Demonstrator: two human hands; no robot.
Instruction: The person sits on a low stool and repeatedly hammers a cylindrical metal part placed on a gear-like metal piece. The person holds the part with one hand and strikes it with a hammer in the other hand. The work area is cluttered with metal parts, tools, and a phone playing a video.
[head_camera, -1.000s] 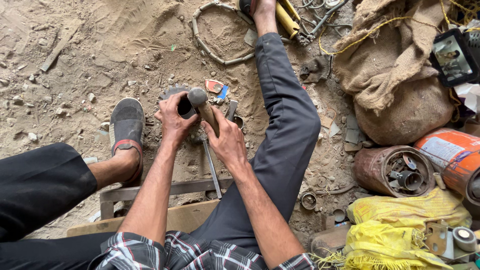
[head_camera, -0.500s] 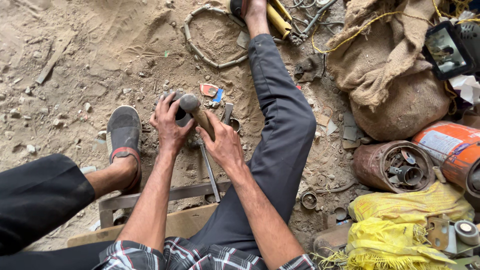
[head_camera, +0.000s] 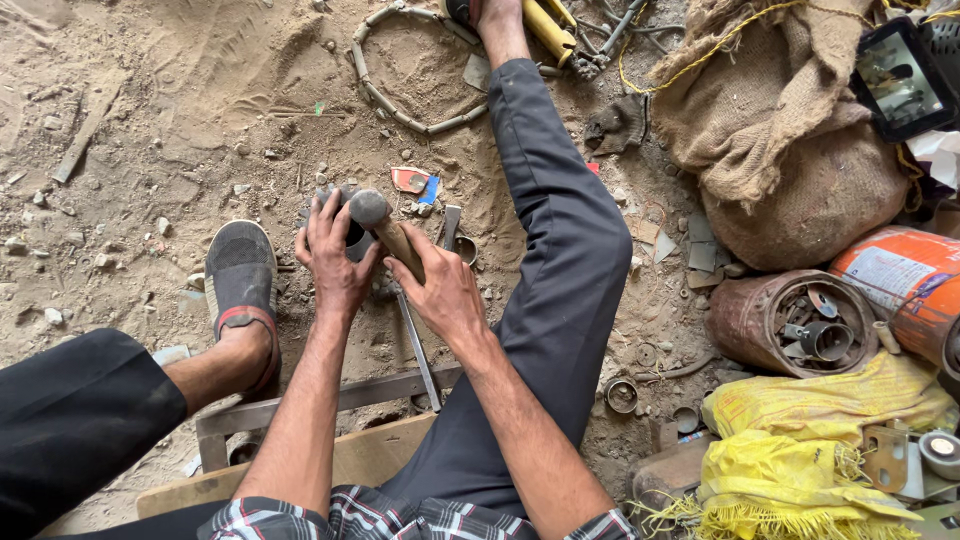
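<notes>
Head view:
Hands: 2, both the person's own, close together mid-ground betw. the legs.
L hand (head_camera: 335, 255): fingers spread and pressed over a dark round part (head_camera: 352, 235) sitting on the dirt; clamped on it, not lifting.
R hand (head_camera: 440, 290): fist wrapped tight on the wood handle of 1 hammer (head_camera: 385, 225); metal head sits just above the round part, touching or nearly, can't tell which.
Rod (head_camera: 418, 345): 1 thin steel rod lying on the ground under the hands, running toward the near edge.
Legs: 2; right one stretched to the far edge, left one bent, 1 grey shoe (head_camera: 240, 275) just left of the L hand.
Frame (head_camera: 345, 395): 1 metal bar across the near ground.
Ring (head_camera: 400, 70): 1 loop of hose, far edge of the dirt.
Right edge: 1 burlap sack (head_camera: 800, 150), 1 rusty can (head_camera: 790, 325) of scrap bits, 1 orange cylinder (head_camera: 900, 285), 1 yellow bag (head_camera: 800, 460).
</notes>
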